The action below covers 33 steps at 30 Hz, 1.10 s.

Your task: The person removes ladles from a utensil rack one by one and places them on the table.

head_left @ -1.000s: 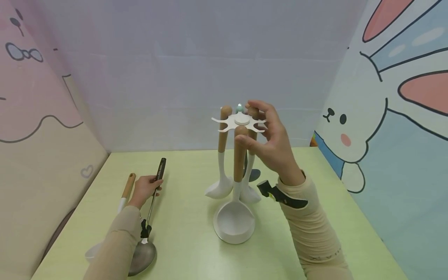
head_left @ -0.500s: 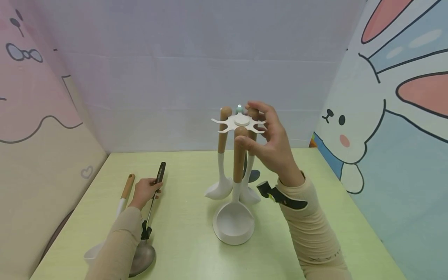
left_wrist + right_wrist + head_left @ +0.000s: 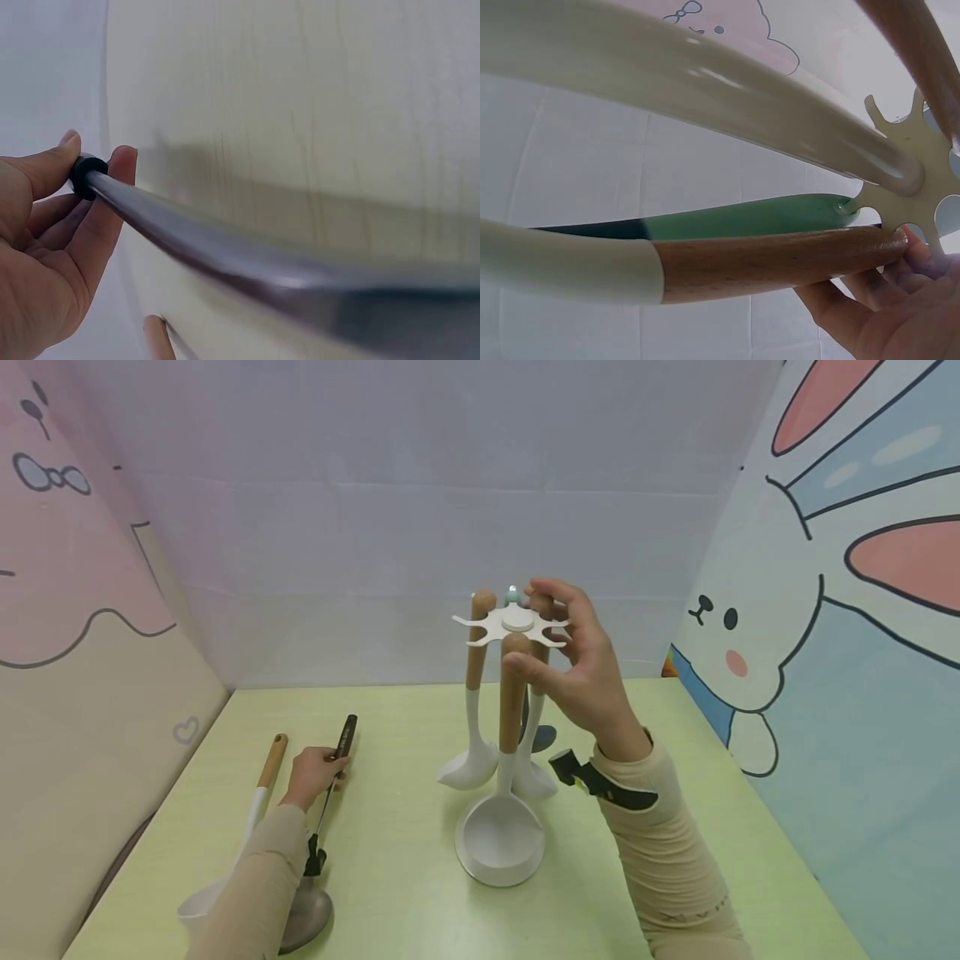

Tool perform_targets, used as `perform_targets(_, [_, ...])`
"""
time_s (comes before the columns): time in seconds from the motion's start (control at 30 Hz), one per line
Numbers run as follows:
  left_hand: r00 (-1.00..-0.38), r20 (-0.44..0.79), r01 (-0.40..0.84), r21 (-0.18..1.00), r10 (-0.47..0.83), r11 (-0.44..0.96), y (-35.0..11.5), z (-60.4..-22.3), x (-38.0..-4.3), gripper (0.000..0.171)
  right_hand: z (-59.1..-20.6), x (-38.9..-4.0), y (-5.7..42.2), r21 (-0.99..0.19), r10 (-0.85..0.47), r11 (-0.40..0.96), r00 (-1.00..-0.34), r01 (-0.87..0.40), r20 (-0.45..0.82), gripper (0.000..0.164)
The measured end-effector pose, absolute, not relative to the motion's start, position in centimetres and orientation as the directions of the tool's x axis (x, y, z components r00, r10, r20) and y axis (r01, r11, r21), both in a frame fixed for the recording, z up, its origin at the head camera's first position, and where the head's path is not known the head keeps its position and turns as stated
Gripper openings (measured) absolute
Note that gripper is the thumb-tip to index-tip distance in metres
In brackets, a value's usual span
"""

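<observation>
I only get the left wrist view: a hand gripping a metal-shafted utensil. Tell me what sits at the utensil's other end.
Observer: In the head view, the left hand holds a ladle ending in a rounded metal bowl.
Operator: Name the utensil that goes with the wooden tip low in my picture.
Observer: The head view shows what looks like a white ladle.
Operator: Report the right hand.
Observer: The right hand is raised at the top of a white utensil stand.
</observation>
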<state>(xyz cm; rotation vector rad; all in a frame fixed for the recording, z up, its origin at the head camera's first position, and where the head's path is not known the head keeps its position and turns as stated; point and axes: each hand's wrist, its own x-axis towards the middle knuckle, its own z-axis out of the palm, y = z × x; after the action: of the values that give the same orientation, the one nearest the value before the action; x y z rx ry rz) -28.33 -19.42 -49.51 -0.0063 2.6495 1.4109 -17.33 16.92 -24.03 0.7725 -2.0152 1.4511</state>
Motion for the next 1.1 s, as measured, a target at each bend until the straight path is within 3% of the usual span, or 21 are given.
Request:
perform_targets(0.37, [-0.988,-0.146,-0.093,0.798,0.041,0.595,-19.2,-50.2,-28.6,0.032,-24.1,-17.4,16.9,-0.649,-0.143,0.259,-0.693,-0.715,0.706,0.103])
perform_targets(1.1, [-1.000,-0.025,-0.016,0.686,0.001,0.727,-19.2,-51.3,-28.3,0.032,-24.1,-17.4,16.8,-0.652,-0.135,0.251,-0.693,-0.715,0.708,0.104])
